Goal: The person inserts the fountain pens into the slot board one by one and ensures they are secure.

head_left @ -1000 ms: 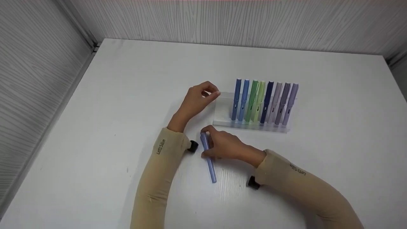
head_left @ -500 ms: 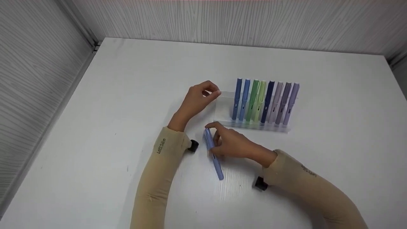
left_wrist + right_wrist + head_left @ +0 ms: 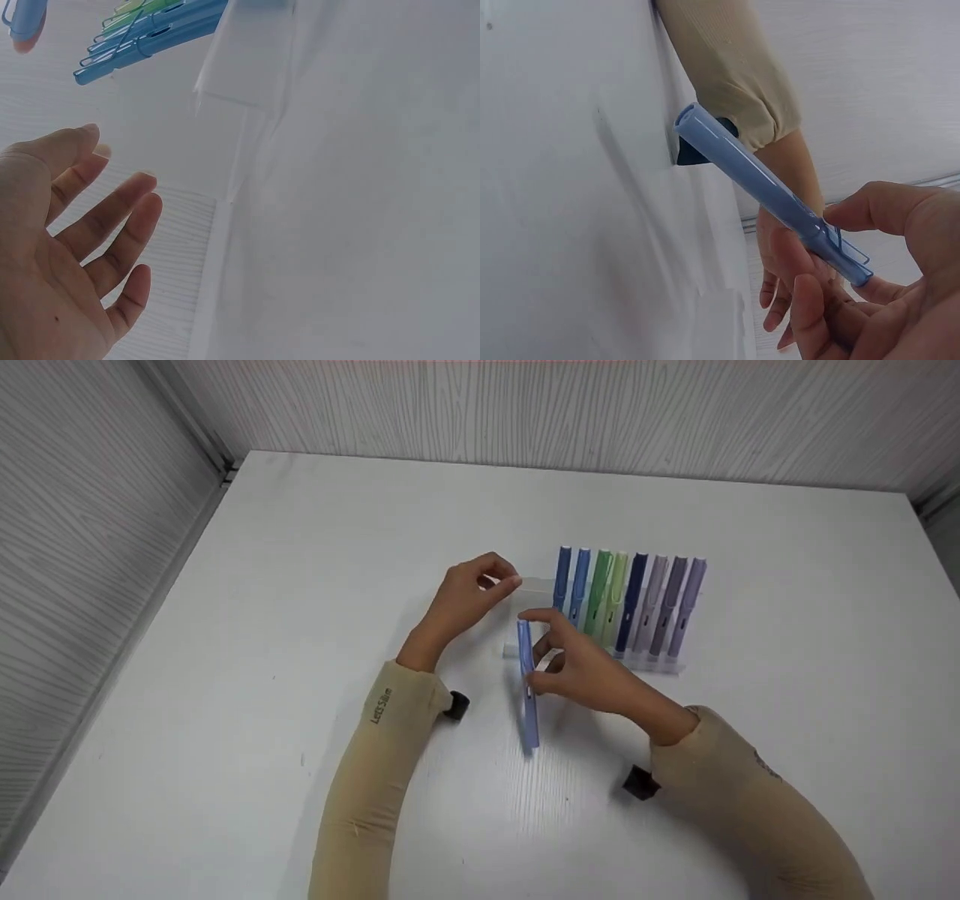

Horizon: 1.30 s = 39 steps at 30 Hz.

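Between the thumb and fingers of my right hand (image 3: 581,664) is a light blue pen (image 3: 527,682), capped and with a clip. It stands steeply in the head view, in front of the rack's left part; the right wrist view shows the pen (image 3: 750,180) slanting out of the grip. My left hand (image 3: 469,592) pinches the back left corner of a clear pen rack (image 3: 536,585) with thumb and index finger. The other fingers of that hand (image 3: 82,232) are spread in the left wrist view. My right hand hides part of the rack's front.
Several pens stand in a row in the rack, from a dark blue pen (image 3: 562,574) and a green pen (image 3: 600,577) to a lilac pen (image 3: 691,600). The rack's left part holds no pen. A white table (image 3: 225,675) lies beneath, with a panelled wall (image 3: 525,420) behind.
My right hand has raised the light blue pen from near the table and carried it forward and right towards the rack, turning it more upright. My left hand has stayed at the rack's corner.
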Each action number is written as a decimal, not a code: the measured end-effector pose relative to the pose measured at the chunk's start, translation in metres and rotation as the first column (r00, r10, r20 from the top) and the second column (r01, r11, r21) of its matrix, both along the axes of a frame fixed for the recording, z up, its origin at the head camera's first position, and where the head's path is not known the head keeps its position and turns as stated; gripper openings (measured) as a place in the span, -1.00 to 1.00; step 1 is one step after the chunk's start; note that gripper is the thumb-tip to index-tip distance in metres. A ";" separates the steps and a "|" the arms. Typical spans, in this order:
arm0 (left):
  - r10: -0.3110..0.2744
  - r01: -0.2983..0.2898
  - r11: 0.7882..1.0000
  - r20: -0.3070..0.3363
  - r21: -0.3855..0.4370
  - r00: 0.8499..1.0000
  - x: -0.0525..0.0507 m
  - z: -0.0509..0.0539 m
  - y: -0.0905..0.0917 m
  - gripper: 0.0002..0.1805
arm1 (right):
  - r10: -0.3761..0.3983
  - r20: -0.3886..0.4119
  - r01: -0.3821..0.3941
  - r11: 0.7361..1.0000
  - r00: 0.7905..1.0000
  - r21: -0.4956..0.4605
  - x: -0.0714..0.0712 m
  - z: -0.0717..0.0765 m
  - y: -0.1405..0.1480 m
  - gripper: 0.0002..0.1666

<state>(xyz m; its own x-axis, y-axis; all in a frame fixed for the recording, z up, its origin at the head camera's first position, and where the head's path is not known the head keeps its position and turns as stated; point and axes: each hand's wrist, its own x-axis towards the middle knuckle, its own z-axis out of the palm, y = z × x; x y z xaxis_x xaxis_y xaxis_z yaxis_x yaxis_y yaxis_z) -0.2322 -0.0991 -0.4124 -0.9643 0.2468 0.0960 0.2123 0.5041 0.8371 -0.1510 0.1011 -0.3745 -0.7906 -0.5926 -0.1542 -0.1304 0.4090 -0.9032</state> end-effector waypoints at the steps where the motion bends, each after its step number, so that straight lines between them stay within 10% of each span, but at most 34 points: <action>1: 0.001 -0.001 1.000 0.002 -0.003 1.000 0.000 0.000 0.000 -0.73 | -0.014 -0.004 0.014 1.000 1.000 -0.005 -0.001 0.001 0.001 -0.15; 10: 0.007 -0.007 1.000 0.017 -0.002 1.000 -0.001 0.002 0.000 -0.72 | -0.165 -0.176 0.168 0.986 0.971 0.003 -0.015 0.009 0.005 -0.14; 17: 0.005 -0.005 1.000 0.009 -0.016 1.000 -0.001 0.003 0.000 -0.72 | -0.264 -0.338 0.296 0.954 0.903 0.045 -0.021 0.011 0.002 -0.15; 25: -0.014 0.014 1.000 -0.027 -0.002 1.000 -0.001 0.002 0.000 -0.74 | -0.316 -0.540 0.405 0.913 0.780 0.050 -0.026 0.008 -0.001 -0.20; 39: -0.005 0.005 1.000 -0.021 -0.003 1.000 0.001 0.001 -0.001 -0.74 | -0.326 -0.628 0.460 0.886 0.707 0.059 -0.030 -0.002 -0.006 -0.22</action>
<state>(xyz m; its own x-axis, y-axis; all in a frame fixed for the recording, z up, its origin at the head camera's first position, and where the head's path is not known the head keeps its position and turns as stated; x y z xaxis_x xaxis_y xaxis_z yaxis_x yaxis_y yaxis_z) -0.2316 -0.1003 -0.4117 -0.9608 0.2517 0.1160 0.2326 0.5052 0.8311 -0.1808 0.0955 -0.3761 -0.9145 -0.2168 0.3416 -0.3891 0.7029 -0.5954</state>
